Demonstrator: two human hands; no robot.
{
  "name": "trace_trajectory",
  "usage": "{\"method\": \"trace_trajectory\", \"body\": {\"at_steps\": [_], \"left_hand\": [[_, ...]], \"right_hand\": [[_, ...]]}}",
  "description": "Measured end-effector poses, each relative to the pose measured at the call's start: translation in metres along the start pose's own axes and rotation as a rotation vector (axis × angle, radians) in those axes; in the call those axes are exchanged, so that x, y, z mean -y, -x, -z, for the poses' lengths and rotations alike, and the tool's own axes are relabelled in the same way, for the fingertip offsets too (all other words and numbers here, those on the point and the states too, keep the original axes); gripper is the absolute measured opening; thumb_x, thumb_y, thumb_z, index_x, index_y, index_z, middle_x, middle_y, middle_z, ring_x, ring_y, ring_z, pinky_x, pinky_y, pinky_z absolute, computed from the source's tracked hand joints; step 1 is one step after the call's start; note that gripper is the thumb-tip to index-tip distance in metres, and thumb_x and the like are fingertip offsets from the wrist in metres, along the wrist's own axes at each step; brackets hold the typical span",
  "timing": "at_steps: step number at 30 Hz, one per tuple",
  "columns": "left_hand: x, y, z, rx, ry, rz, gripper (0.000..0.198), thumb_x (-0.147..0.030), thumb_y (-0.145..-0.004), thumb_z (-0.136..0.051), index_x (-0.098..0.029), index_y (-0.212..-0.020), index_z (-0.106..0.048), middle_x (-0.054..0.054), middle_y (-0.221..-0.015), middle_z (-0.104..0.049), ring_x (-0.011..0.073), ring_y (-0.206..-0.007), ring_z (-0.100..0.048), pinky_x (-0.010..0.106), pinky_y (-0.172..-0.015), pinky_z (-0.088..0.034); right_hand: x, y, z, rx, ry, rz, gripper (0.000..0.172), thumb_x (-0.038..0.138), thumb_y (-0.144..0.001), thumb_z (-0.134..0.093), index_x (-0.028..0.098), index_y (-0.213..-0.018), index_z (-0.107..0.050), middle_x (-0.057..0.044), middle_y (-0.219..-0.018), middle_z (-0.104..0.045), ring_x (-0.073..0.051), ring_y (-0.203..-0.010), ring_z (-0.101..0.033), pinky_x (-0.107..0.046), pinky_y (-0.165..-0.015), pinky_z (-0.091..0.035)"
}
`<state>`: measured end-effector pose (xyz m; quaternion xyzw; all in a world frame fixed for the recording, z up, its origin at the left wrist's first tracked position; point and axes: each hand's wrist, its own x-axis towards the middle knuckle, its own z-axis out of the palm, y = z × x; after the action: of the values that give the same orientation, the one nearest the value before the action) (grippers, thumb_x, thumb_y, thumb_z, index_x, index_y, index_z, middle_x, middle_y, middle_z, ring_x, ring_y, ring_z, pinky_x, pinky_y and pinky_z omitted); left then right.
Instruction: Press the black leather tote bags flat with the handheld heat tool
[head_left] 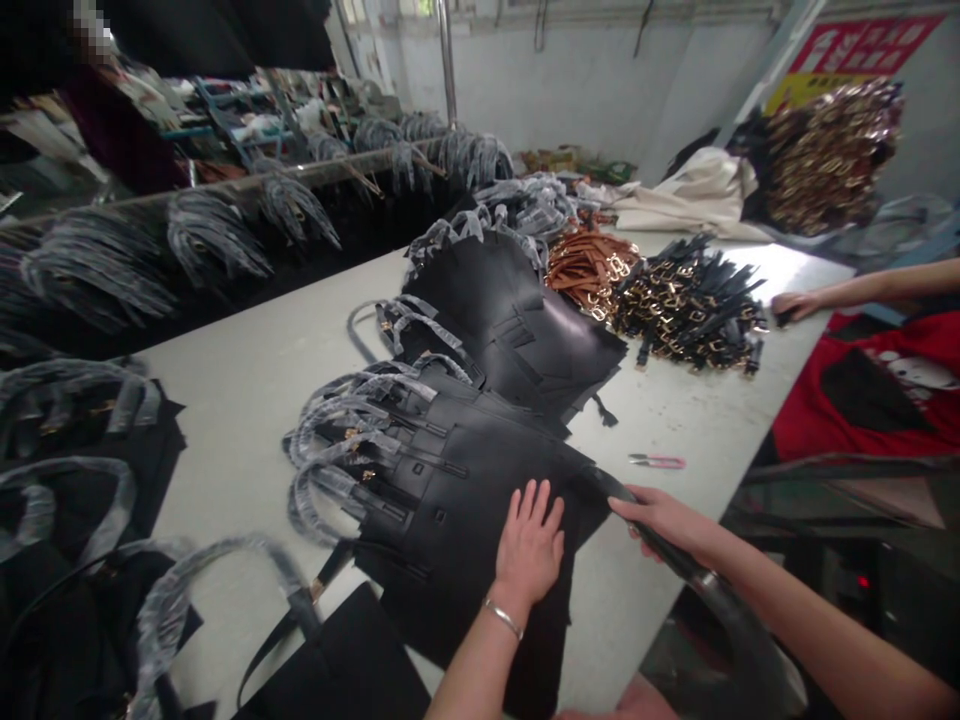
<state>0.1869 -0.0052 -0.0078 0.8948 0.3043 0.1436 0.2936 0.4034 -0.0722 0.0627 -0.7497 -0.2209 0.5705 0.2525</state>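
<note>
So this black leather handbag was lying flat on a white worktable, its handles done up in gray plastic wrap on the left side, right under both hands. The left hand was pressed flat on the bag, fingers spread, not gripping anything, with a silver bangle on the wrist. Just right of it, the right hand was clenched around a long black strap running from the bag's edge toward the near right. Farther right sat pink-handled snips on the table, and a co-worker's hand reached in at the far right.
</note>
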Motion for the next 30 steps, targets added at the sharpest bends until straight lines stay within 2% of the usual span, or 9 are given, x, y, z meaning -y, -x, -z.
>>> {"method": "trace_trajectory", "body": {"at_steps": [5,11,15,18,21,24,27,28,30], "left_hand": [[0.001,-0.001,-0.001,0.022,-0.174,-0.025,0.05,-0.028,-0.09,-0.049,-0.021,-0.139,-0.044,0.009,-0.154,-0.026,0.029,-0.143,-0.017,0.051,-0.117,-0.015],[0.003,0.003,-0.002,0.06,-0.333,-0.095,0.048,-0.041,-0.095,-0.039,-0.025,-0.141,-0.041,0.005,-0.154,-0.027,0.0266,-0.143,-0.018,0.05,-0.116,-0.021],[-0.003,0.013,-0.001,0.112,-0.385,-0.136,0.05,-0.043,-0.095,-0.038,-0.025,-0.142,-0.04,0.004,-0.156,-0.024,0.0265,-0.144,-0.017,0.049,-0.116,-0.021],[-0.014,0.022,-0.002,0.153,-0.356,-0.196,0.051,-0.043,-0.095,-0.038,-0.024,-0.142,-0.039,0.005,-0.156,-0.023,0.027,-0.144,-0.015,0.047,-0.116,-0.019],[-0.031,0.032,-0.012,0.173,-0.287,-0.22,0.051,-0.044,-0.095,-0.037,-0.022,-0.142,-0.039,0.006,-0.156,-0.024,0.0273,-0.144,-0.015,0.046,-0.116,-0.019],[-0.047,0.045,-0.024,0.192,-0.201,-0.261,0.051,-0.045,-0.095,-0.037,-0.021,-0.141,-0.04,0.007,-0.154,-0.026,0.0277,-0.142,-0.02,0.046,-0.115,-0.023],[-0.051,0.056,-0.028,0.207,-0.116,-0.341,0.049,-0.047,-0.094,-0.038,-0.023,-0.137,-0.044,0.004,-0.151,-0.035,0.0232,-0.139,-0.029,0.042,-0.114,-0.027],[-0.048,0.059,-0.026,0.179,-0.108,-0.323,0.047,-0.046,-0.095,-0.038,-0.023,-0.136,-0.045,0.003,-0.15,-0.037,0.0211,-0.138,-0.031,0.041,-0.114,-0.028],[-0.036,0.064,-0.016,0.042,-0.145,-0.138,0.045,-0.041,-0.096,-0.037,-0.023,-0.136,-0.044,0.004,-0.15,-0.037,0.0213,-0.139,-0.03,0.044,-0.115,-0.026]], "right_hand": [[0.0,-0.002,-0.004,-0.059,0.051,0.058,0.039,0.052,-0.084,-0.057,0.017,-0.102,-0.06,0.003,-0.056,-0.053,-0.011,-0.036,-0.05,-0.021,-0.033,-0.039],[0.006,-0.008,-0.003,-0.259,0.11,0.257,0.054,0.046,-0.084,-0.058,0.024,-0.132,-0.05,0.005,-0.06,-0.056,-0.011,-0.045,-0.054,-0.02,-0.043,-0.044],[-0.013,0.01,0.01,-0.211,0.148,0.237,0.061,0.049,-0.082,-0.057,0.018,-0.134,-0.048,0.004,-0.06,-0.055,-0.012,-0.041,-0.054,-0.022,-0.039,-0.043],[-0.02,0.018,0.009,-0.166,0.208,0.224,0.066,0.051,-0.083,-0.056,0.016,-0.138,-0.044,0.005,-0.056,-0.054,-0.013,-0.041,-0.053,-0.023,-0.039,-0.042],[-0.008,0.018,-0.008,-0.103,0.24,0.244,0.067,0.051,-0.084,-0.054,0.016,-0.139,-0.043,0.005,-0.053,-0.055,-0.014,-0.042,-0.054,-0.023,-0.041,-0.043],[0.016,0.013,-0.03,-0.052,0.264,0.27,0.063,0.048,-0.084,-0.056,0.017,-0.138,-0.045,0.004,-0.055,-0.059,-0.013,-0.042,-0.055,-0.022,-0.042,-0.044],[0.039,0.002,-0.049,-0.031,0.286,0.262,0.061,0.044,-0.084,-0.058,0.021,-0.139,-0.046,0.004,-0.057,-0.059,-0.011,-0.04,-0.055,-0.019,-0.038,-0.043],[0.044,-0.003,-0.053,-0.021,0.291,0.261,0.06,0.043,-0.084,-0.059,0.022,-0.139,-0.045,0.005,-0.057,-0.058,-0.011,-0.039,-0.055,-0.019,-0.037,-0.043],[0.053,-0.013,-0.059,0.003,0.289,0.258,0.06,0.041,-0.085,-0.059,0.022,-0.14,-0.045,0.005,-0.058,-0.057,-0.011,-0.038,-0.054,-0.018,-0.034,-0.042]]}}
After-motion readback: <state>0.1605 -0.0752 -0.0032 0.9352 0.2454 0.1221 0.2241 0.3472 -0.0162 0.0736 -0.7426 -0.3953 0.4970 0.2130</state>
